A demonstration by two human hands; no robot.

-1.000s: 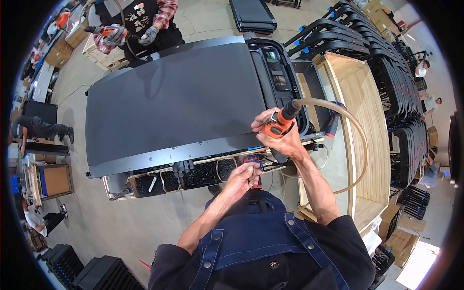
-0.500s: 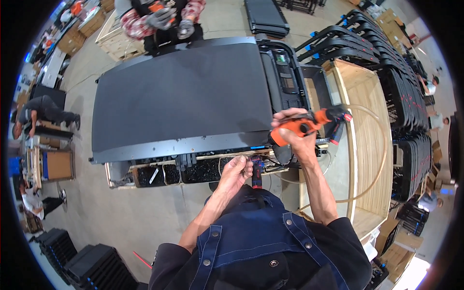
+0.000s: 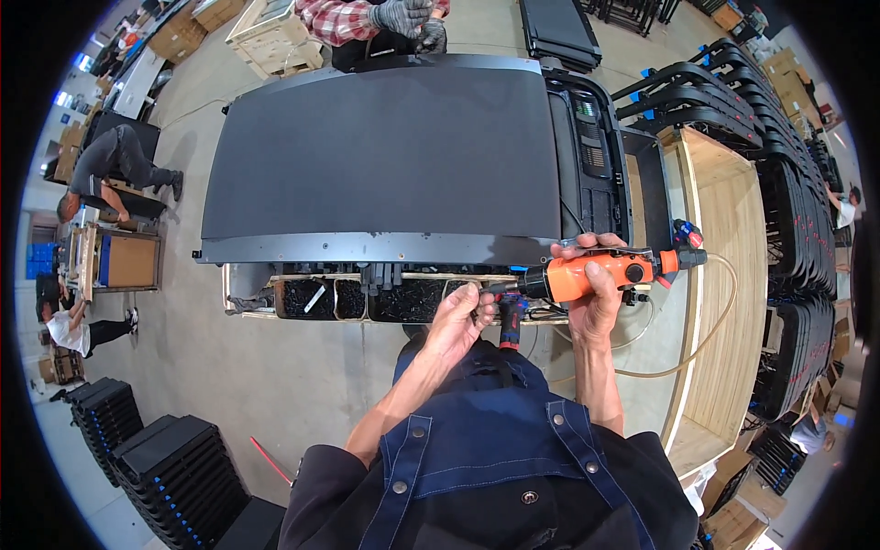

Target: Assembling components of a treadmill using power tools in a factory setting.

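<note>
My right hand (image 3: 596,302) is wrapped round an orange air screwdriver (image 3: 587,275) that lies nearly level, its nose pointing left. A hose runs from its right end. The dark bit (image 3: 502,288) reaches to the fingertips of my left hand (image 3: 455,323), which are pinched together; whatever small thing they hold is too small to make out. Just beyond both hands lies a treadmill deck (image 3: 385,156) with a dark belt and a grey side rail (image 3: 367,246). A black-and-red power driver (image 3: 511,323) stands between my left hand and the air screwdriver.
Bins of small black parts (image 3: 403,301) sit under the deck's near edge. A wooden crate (image 3: 720,367) stands at the right, with the tan hose (image 3: 683,359) looping beside it. Across the deck are a co-worker's gloved hands (image 3: 403,18). Stacked black frames (image 3: 788,211) are at far right.
The air screwdriver has swung from tilted to nearly level, and its bit has come to my left fingertips. The whole view has shifted, so the deck appears higher and further right.
</note>
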